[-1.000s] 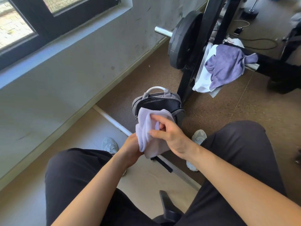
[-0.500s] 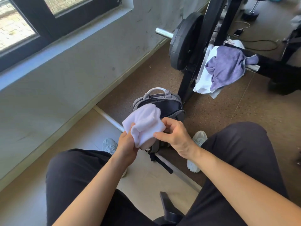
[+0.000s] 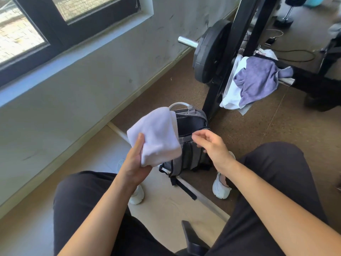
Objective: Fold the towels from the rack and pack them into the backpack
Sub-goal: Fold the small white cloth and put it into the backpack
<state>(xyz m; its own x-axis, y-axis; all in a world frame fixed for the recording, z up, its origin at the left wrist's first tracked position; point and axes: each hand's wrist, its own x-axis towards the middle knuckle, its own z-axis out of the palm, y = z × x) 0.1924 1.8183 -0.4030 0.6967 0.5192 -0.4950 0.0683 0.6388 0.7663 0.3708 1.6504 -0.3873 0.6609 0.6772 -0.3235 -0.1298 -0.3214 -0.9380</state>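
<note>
Left hand [image 3: 135, 161] closed, right hand [image 3: 212, 147] slack.

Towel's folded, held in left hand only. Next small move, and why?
Probably lower the white towel into the backpack. The left hand holds it folded close to the bag's open top, which faces up. The right hand holds nothing and hovers at the opening, so it could steady the rim.

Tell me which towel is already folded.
The white towel gripped in the left hand, in front of the backpack. It is a compact folded bundle; the purple towel and the other white towel hang crumpled over the rack.
</note>
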